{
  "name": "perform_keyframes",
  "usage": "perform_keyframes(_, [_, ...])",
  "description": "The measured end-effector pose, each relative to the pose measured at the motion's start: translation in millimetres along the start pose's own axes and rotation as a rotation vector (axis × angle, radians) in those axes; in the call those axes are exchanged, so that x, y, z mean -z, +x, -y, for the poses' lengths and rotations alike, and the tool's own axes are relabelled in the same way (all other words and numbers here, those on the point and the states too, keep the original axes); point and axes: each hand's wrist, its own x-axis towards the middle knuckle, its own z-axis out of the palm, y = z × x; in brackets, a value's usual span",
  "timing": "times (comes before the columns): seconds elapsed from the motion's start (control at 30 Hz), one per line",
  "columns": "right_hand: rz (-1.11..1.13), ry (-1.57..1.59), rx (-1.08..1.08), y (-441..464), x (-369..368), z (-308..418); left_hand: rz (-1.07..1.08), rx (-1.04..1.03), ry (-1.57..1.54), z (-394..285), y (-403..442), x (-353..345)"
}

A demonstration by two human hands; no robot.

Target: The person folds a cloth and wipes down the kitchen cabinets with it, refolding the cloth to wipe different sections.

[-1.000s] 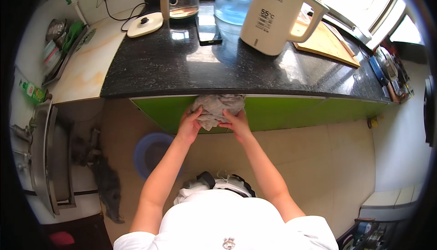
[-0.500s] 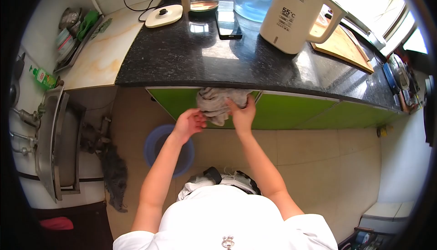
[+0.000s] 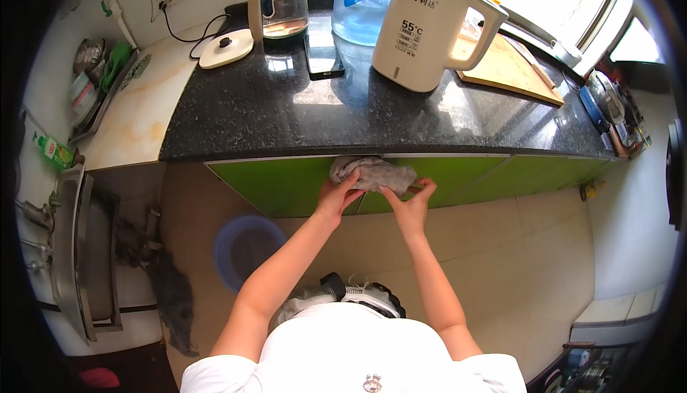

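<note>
A bunched grey cloth is held between my two hands, just in front of the green cabinet doors and below the counter's front edge. My left hand grips its left end, with the thumb over the front. At the right end my right hand pinches the cloth's lower edge, its other fingers partly curled. Above stands a white electric kettle on the black countertop.
On the counter are a glass kettle, its white base, a phone, a blue water jug and a cutting board. A blue basin sits on the floor at left, near a metal sink.
My left hand has come up onto the cloth, which it was beside before. The cloth is now folded flatter and stretched sideways, and my right hand has moved to its right end. The view has shifted.
</note>
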Motion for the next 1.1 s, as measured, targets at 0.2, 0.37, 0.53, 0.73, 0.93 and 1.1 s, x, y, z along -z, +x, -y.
perform_keyframes(0.2, [0.22,-0.115,-0.152,8.5,-9.4,10.4,-0.012,0.072,-0.226,0.0,9.6,8.4])
perform_keyframes(0.37, [0.338,-0.024,-0.022,16.2,-48.7,22.7,-0.066,0.033,-0.3,-10.5,8.5,39.9])
perform_keyframes(0.53, [0.491,-0.062,-0.078,-22.1,-113.2,72.9,-0.161,-0.072,-0.334,-44.9,-15.1,116.7])
perform_keyframes(0.73, [0.483,0.193,-0.148,-103.2,-220.0,121.6,-0.363,-0.159,-0.176,-104.0,-41.5,235.4])
perform_keyframes(0.93, [0.459,0.465,-0.412,-134.1,-247.0,143.8,-0.466,-0.243,-0.088,-128.2,-56.5,250.0])
perform_keyframes(1.1, [0.273,0.476,-0.308,-102.7,-209.8,95.6,-0.429,-0.204,-0.037,-113.1,-50.5,172.6])
